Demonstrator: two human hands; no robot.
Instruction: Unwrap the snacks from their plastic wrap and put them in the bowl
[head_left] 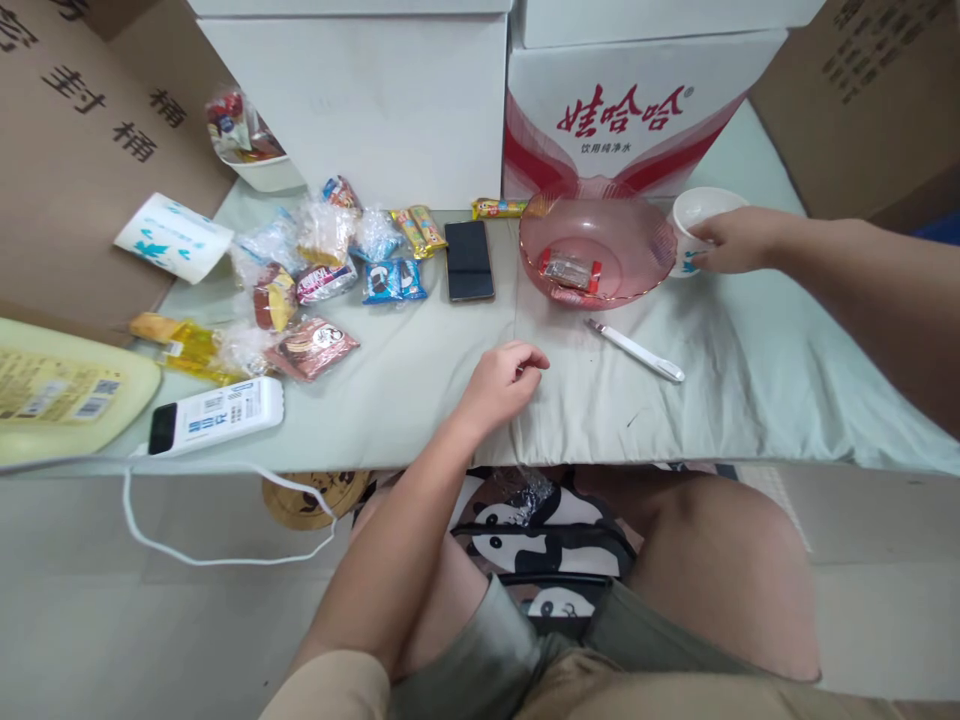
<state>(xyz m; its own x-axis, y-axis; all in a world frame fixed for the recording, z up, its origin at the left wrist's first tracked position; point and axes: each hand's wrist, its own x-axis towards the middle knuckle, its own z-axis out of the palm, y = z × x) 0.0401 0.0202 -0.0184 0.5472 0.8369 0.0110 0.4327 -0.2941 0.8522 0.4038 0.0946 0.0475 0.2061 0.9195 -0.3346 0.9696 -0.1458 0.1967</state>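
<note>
My right hand [727, 240] is closed on the rim of a white paper cup [686, 262], with the fingers over the edge. The cup stands on the cloth, right beside a pink clear bowl [600, 230]. Inside the bowl lies a clear snack packet with red ends [570, 272]. My left hand [506, 385] rests near the front of the table, its fingers loosely curled in with nothing visible in them. A white-handled peeler or knife [634, 350] lies between the bowl and the table's front edge. Left of the bowl is a black phone [469, 260].
Several wrapped snacks [326, 283] are heaped at the left. Near them are a toppled paper cup [174, 238], a white power bank [217, 415] with a cable, and a yellow jug [67, 385]. White boxes [360, 110] line the back; a panda-print bag [547, 545] sits below.
</note>
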